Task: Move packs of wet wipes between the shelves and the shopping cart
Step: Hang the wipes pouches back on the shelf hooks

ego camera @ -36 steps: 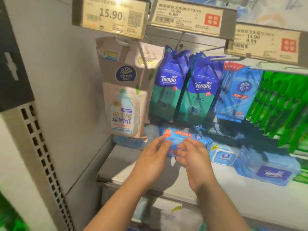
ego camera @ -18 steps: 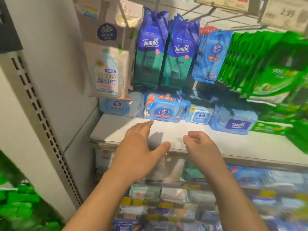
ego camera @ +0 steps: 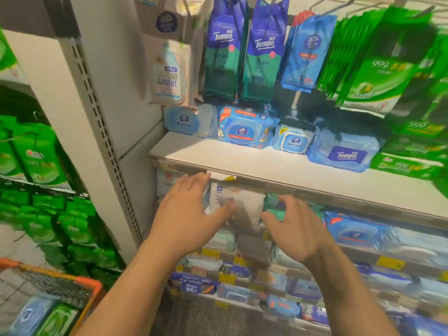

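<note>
A blue Vinda wipes pack (ego camera: 246, 128) is seen standing at the back of the white shelf (ego camera: 242, 166), toward its left end. Below the shelf's front edge, the left hand (ego camera: 188, 218) and right hand (ego camera: 297, 230) are held released, fingers spread, nothing grasped. The orange shopping cart (ego camera: 48, 297) is seen lower left, wipes packs inside.

White shelf board (ego camera: 278, 166); slotted grey upright (ego camera: 97, 112); plain grey side panel (ego camera: 126, 76).

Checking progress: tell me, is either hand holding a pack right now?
No, the left hand and right hand are both open and empty.
</note>
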Motion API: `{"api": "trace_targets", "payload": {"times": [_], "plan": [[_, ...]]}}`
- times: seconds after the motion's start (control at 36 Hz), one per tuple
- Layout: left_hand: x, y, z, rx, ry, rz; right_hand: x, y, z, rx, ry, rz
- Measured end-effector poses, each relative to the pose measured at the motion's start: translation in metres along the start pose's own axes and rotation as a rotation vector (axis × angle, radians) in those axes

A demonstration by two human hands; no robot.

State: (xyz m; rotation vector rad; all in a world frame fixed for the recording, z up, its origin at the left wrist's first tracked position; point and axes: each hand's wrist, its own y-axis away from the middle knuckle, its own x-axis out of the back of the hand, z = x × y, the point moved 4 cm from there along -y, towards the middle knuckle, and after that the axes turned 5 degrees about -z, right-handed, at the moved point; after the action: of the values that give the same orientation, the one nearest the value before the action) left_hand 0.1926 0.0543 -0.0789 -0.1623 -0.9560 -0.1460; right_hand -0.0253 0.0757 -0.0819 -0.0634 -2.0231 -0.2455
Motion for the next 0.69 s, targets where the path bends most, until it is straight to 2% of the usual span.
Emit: {"api": "trace_targets", "payload": {"times": [0.19,0.36,0.44,0.56,0.69], "plan": [[-0.024,0.071,0.003,0.11,-0.059,-0.018,-0.011,0.046,0.027,0.064,-0.001,-0.11],[-0.03,0.134,-0.009,0.295,-0.064,-0.034,-0.027,0.077,0.032,0.153,0.039,-0.209],[-0.025,0.164,-0.015,0.39,-0.058,-0.027,-0.036,0.092,0.026,0.195,0.052,-0.229],[-0.013,0.199,-0.026,0.429,-0.032,0.038,-0.05,0.108,0.012,0.242,0.079,-0.26],[0.007,0.235,-0.057,0.525,0.018,0.1,-0.073,0.123,-0.019,0.291,0.158,-0.369]]}}
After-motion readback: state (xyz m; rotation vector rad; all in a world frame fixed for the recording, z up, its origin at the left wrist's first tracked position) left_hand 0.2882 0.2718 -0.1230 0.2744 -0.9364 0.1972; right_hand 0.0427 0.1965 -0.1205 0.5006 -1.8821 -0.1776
